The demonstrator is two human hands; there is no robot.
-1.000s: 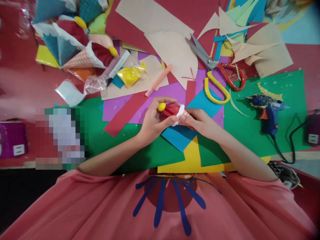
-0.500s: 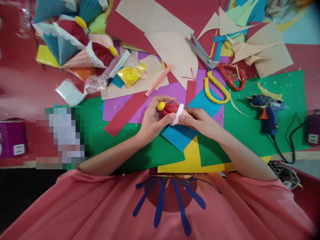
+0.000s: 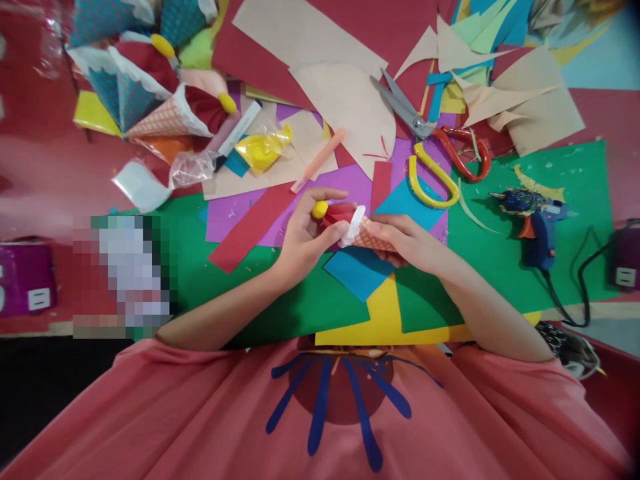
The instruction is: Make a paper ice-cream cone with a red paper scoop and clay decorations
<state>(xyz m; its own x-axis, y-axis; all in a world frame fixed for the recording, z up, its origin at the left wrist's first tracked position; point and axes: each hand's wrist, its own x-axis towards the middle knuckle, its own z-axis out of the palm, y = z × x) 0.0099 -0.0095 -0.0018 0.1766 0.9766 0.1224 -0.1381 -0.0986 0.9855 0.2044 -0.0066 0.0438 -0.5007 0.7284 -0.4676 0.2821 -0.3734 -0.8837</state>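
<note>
Between my two hands lies a small craft ice cream cone, tilted on its side with its wide end to the left. It has an orange-and-white checked cone, a white scalloped rim, a red top and a yellow ball at the tip. My left hand curls around the red top, its thumb pressing near the white rim. My right hand grips the checked cone from the right, thumb on top and fingers below. Beneath them are a blue foam piece and a green sheet.
Red-and-yellow-handled scissors lie beyond my right hand. A blue glue gun with a cord rests at the right. Similar finished-looking cones are piled at the upper left, near a white marker. An orange glue stick lies ahead.
My right hand has shifted right and slightly down along the cone, so more of the checked part shows. My left hand has barely moved, still around the red top.
</note>
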